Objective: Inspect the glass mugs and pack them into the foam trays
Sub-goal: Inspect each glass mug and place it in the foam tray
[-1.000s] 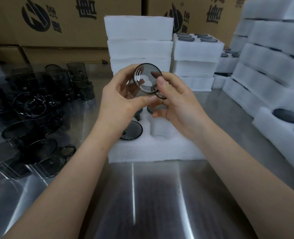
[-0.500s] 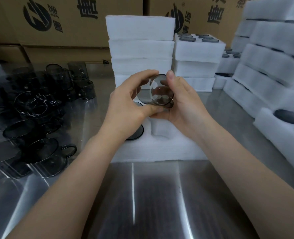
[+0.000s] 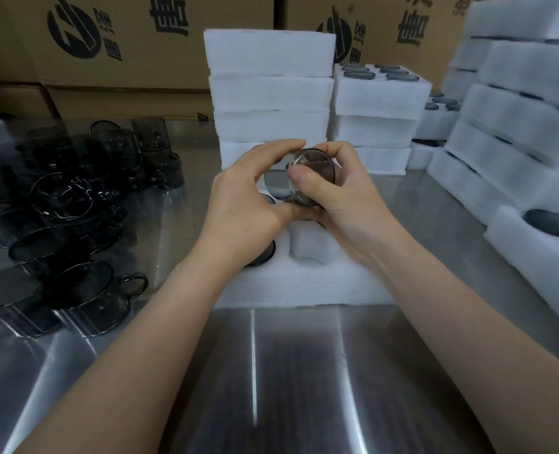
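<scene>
We find the glass mug (image 3: 317,167) held just above the foam tray (image 3: 304,290), lowered and tilted from its raised, base-on position of a second ago. The left hand (image 3: 248,204) curls round its left side and the right hand (image 3: 347,198) grips its right side, thumb across the glass. We judge inspection done and seating in the empty pocket (image 3: 307,247) next, right of the packed mug (image 3: 263,255).

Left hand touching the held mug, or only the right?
Touching. Head view shows the left hand curled over the mug, thumb under it; the right hand grips it too.
</scene>
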`<state>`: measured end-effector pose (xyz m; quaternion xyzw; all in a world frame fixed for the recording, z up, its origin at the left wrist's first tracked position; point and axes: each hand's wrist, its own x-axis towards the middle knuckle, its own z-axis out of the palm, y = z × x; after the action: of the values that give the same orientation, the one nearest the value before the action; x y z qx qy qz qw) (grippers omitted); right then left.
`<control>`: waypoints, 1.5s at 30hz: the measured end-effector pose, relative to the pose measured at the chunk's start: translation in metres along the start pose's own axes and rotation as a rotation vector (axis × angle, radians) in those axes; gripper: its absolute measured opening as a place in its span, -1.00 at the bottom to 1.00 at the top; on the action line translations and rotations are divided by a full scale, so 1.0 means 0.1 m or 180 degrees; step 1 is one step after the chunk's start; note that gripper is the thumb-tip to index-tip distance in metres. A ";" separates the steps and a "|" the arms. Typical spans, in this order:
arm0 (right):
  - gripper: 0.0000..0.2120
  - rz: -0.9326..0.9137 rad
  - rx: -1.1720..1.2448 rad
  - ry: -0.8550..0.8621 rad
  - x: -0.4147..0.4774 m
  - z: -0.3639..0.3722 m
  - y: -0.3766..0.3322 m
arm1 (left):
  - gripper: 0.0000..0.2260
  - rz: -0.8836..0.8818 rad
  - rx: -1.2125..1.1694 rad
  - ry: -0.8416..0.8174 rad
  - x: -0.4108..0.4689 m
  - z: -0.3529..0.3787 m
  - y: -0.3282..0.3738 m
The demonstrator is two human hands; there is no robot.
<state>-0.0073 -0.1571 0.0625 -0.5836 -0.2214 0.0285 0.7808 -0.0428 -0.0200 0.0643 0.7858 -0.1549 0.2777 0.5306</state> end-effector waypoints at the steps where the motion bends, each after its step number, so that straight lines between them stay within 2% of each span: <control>1: -0.61 -0.0007 -0.0023 -0.0017 0.00 -0.01 0.01 | -0.41 -0.0061 -0.0056 0.0033 0.00 0.00 -0.01; 10: -0.76 -0.0017 0.0141 -0.0310 -0.04 -0.03 -0.06 | -0.40 -0.0315 -0.0565 0.0225 0.03 -0.06 -0.02; 15: -0.81 0.0002 0.0134 -0.0067 -0.04 0.00 -0.07 | -0.40 -0.0325 -0.0669 0.0167 0.04 -0.05 -0.02; 20: -0.93 -0.0117 -0.0202 0.0203 -0.05 0.02 -0.05 | -0.42 -0.0182 -0.0383 0.0055 0.01 -0.03 0.01; 28: -0.63 -0.0211 -0.0647 0.0279 -0.02 0.01 0.04 | -0.42 0.0120 -0.0006 0.0031 -0.01 0.01 -0.03; 32: -0.63 -0.0292 -0.0732 0.0094 -0.02 0.01 0.03 | -0.44 0.0023 -0.0147 -0.0065 0.00 0.01 -0.03; 35: -0.73 -0.0124 -0.0423 -0.0012 -0.02 0.02 -0.05 | -0.49 -0.0039 -0.0559 -0.0016 0.00 -0.01 0.00; 38: -0.69 0.0177 0.0226 -0.0088 -0.01 0.00 -0.12 | -0.50 -0.0159 -0.0854 -0.0107 -0.02 -0.02 0.04; 42: -0.76 0.0249 0.0555 -0.0522 -0.01 -0.02 -0.09 | -0.65 -0.0174 -0.1174 -0.0211 -0.01 -0.04 0.05; 45: -0.62 0.0335 0.0768 -0.0650 -0.01 -0.02 -0.08 | -0.65 -0.0329 -0.1085 -0.0268 0.00 -0.05 0.07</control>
<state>-0.0092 -0.1617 0.0690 -0.4904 -0.2637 0.1549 0.8161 -0.0479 -0.0186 0.0713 0.7023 -0.1812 0.1867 0.6626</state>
